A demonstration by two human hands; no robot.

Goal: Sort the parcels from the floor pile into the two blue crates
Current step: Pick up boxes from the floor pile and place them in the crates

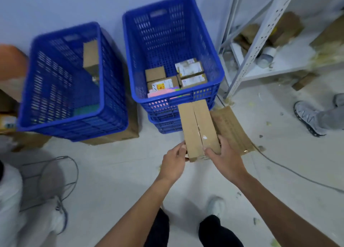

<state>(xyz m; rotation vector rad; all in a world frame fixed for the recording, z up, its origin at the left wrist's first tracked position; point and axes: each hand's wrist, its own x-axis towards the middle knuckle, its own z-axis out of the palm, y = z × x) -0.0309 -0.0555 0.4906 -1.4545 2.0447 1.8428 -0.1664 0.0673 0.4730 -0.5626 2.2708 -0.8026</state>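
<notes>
I hold a long brown cardboard parcel (198,127) in front of the right blue crate (214,60), its far end level with the crate's near rim. My left hand (174,164) grips its near left corner. My right hand (226,160) grips its near right side, thumb on top. The right crate holds several small boxes and a pink packet (162,93). A single upright brown box (90,57) leans on the inner right wall of the left blue crate (61,120).
A flat cardboard sheet (234,129) lies on the floor under the parcel. The left crate rests on a cardboard box (119,135). A white metal shelf rack (260,41) stands at right. Another person's shoe (307,117) is at right, a seated person (11,200) and cables at left.
</notes>
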